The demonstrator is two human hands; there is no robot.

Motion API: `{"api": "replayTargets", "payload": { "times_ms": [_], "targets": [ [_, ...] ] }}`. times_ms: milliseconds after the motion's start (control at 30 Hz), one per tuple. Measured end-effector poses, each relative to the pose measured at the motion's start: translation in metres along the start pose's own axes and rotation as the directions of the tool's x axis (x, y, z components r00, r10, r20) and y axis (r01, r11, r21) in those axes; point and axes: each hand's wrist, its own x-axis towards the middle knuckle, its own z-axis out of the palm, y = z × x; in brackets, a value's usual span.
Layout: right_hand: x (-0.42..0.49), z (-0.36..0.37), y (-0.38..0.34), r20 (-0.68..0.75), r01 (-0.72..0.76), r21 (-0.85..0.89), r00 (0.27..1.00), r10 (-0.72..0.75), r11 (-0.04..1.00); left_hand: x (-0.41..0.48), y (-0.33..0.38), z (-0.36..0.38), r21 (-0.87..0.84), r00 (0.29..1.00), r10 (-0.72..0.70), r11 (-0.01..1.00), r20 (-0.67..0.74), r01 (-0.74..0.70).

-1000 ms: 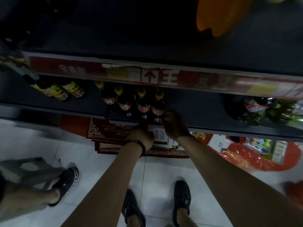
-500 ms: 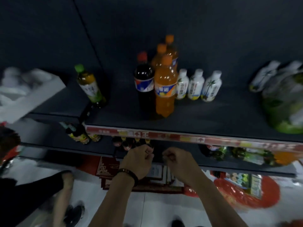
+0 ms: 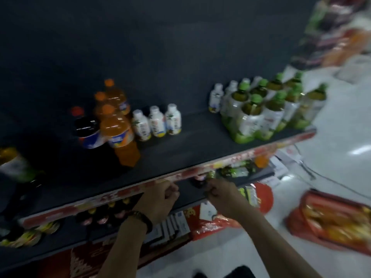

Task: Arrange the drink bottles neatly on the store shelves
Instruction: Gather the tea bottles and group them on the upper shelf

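Head view: straightening the lower-shelf bottles

Both hands work side by side, apart from each other, just under the front edge of the upper shelf [image 3: 180,155]. The left hand [image 3: 158,199] has its fingers curled. Nothing shows in them, but blur prevents a firm reading. The right hand [image 3: 222,195] is curled at the top of a dark bottle [image 3: 197,182] that stands just beyond and between the hands on the lower shelf [image 3: 259,175]. Contact cannot be confirmed.

A row of dark, yellow-capped bottles [image 3: 104,215] stands to the left of the left hand. Orange bottles [image 3: 120,137], small white bottles [image 3: 156,123] and a green-capped pack [image 3: 257,115] stand above and beyond the hands.

Recommended procedure, judged from this layout:
- Grip each bottle by the neck and keep it upright.
- Slide rather than lift, since the upper shelf leaves little clearance.
- Steady the neighbouring bottles with the free hand.
- Align caps parallel to the shelf edge.
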Motion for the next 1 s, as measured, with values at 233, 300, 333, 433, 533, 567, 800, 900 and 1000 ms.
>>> {"api": "replayTargets", "payload": {
  "times_ms": [233,300,333,433,533,567,800,900,1000],
  "targets": [
    [-0.041,-0.015,0.095,-0.128,-0.266,0.141,0.950,0.284,0.953,0.043,0.035,0.078,0.051,0.948,0.062,0.995,0.311,-0.082],
    [-0.046,-0.016,0.118,-0.133,-0.284,0.200,0.940,0.314,0.938,0.051,0.049,0.098,0.074,0.939,0.053,0.994,0.339,-0.083],
    [-0.048,-0.018,0.129,-0.131,-0.287,0.229,0.938,0.322,0.930,0.055,0.056,0.107,0.087,0.937,0.041,0.993,0.347,-0.076],
    [-0.046,-0.025,0.169,-0.100,-0.310,0.273,0.932,0.348,0.911,0.070,0.076,0.137,0.116,0.939,0.011,0.992,0.343,-0.054],
    [-0.036,-0.037,0.218,-0.068,-0.306,0.280,0.939,0.337,0.910,0.094,0.096,0.176,0.120,0.947,-0.041,0.993,0.318,0.003],
    [-0.030,-0.041,0.237,-0.064,-0.296,0.270,0.944,0.324,0.916,0.102,0.103,0.190,0.117,0.952,-0.060,0.993,0.301,0.025],
    [0.046,-0.083,0.384,0.080,-0.300,0.251,0.954,0.289,0.920,0.177,0.143,0.297,0.101,0.955,-0.188,0.981,0.231,0.168],
    [0.094,-0.083,0.430,0.086,-0.278,0.215,0.960,0.265,0.936,0.223,0.140,0.337,0.151,0.949,-0.203,0.974,0.240,0.170],
    [0.138,-0.059,0.460,0.105,-0.235,0.197,0.970,0.218,0.952,0.280,0.119,0.380,0.206,0.949,-0.211,0.965,0.232,0.164]
  ]
}}
